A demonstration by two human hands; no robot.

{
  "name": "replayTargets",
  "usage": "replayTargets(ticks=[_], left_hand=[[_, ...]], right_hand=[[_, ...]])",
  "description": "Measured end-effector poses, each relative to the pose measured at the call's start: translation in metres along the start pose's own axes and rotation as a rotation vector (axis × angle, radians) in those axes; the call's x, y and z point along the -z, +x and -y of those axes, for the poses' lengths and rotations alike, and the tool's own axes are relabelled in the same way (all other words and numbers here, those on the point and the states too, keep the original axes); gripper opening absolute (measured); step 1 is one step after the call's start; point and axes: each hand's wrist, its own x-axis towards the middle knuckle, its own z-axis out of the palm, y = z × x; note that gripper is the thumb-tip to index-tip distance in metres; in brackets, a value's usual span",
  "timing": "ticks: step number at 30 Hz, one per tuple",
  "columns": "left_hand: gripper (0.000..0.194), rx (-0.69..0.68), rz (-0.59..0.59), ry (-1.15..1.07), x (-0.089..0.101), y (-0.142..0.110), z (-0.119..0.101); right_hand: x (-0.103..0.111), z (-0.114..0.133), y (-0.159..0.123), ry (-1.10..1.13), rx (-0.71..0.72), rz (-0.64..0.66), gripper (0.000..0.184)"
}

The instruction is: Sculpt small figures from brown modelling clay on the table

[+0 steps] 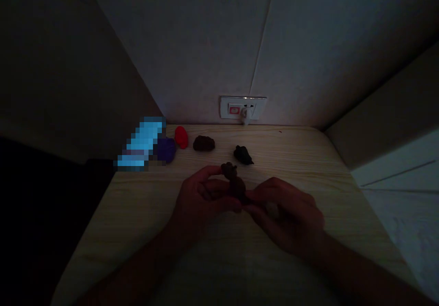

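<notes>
A small brown clay figure (pixel 236 185) with a round head and a thicker body is held upright above the wooden table. My left hand (pixel 202 196) grips it from the left, thumb low on the body and forefinger by the head. My right hand (pixel 288 210) pinches the lower right side of the figure between thumb and fingers. Beyond the hands lie a black clay lump (pixel 243 155), a dark brown clay lump (pixel 204 143), a red clay lump (pixel 181 137) and a purple clay lump (pixel 166 150). Dim light hides the figure's finer details.
The light wooden table (pixel 137 214) stands against a wall with a socket plate (pixel 224 108) and a white plug (pixel 246 115) in it. A blurred bright screen (pixel 142 142) is at the table's left edge. A tiny red bit (pixel 280 131) lies at the back.
</notes>
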Motion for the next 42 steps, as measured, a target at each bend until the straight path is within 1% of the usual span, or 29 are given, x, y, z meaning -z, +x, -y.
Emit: replayTargets(ticks=[2,6,9,20,27,30,36,40,42], left_hand=[[0.054,-0.001,-0.021,-0.012,-0.0017,-0.0017,-0.0020],[0.052,0.001,-0.003,-0.006,-0.0018,-0.0032,-0.0027],[0.048,-0.024,0.002,0.007,-0.0014,-0.0031,-0.0020],[0.041,-0.082,-0.073,0.057,-0.0045,-0.0070,-0.0040],[0.048,-0.093,-0.049,0.073,-0.0034,-0.0062,-0.0047],[0.046,-0.095,-0.058,0.081,-0.0043,-0.0058,-0.0051],[0.046,-0.105,-0.075,0.130,-0.0051,-0.0075,-0.0050],[0.046,-0.096,-0.061,0.143,-0.0037,-0.0086,-0.0043],[0.042,-0.101,-0.049,0.130,-0.0024,-0.0081,-0.0032]], right_hand=[[0.0001,-0.0004,-0.0009,0.019,-0.007,0.003,0.023],[-0.0002,-0.0008,-0.0002,0.006,-0.016,0.011,0.023],[-0.0004,-0.0005,0.0012,-0.003,0.000,0.004,0.024],[0.0017,-0.0003,0.0018,-0.034,-0.001,0.033,0.021],[0.0003,0.0010,-0.0027,-0.011,-0.037,0.004,0.021],[0.0007,0.0005,-0.0031,-0.003,-0.052,0.009,0.021],[0.0007,0.0001,-0.0010,-0.008,-0.023,0.005,0.024],[0.0000,0.0001,-0.0006,-0.007,-0.020,-0.005,0.024],[0.0001,0.0000,-0.0001,-0.026,-0.024,-0.003,0.023]])
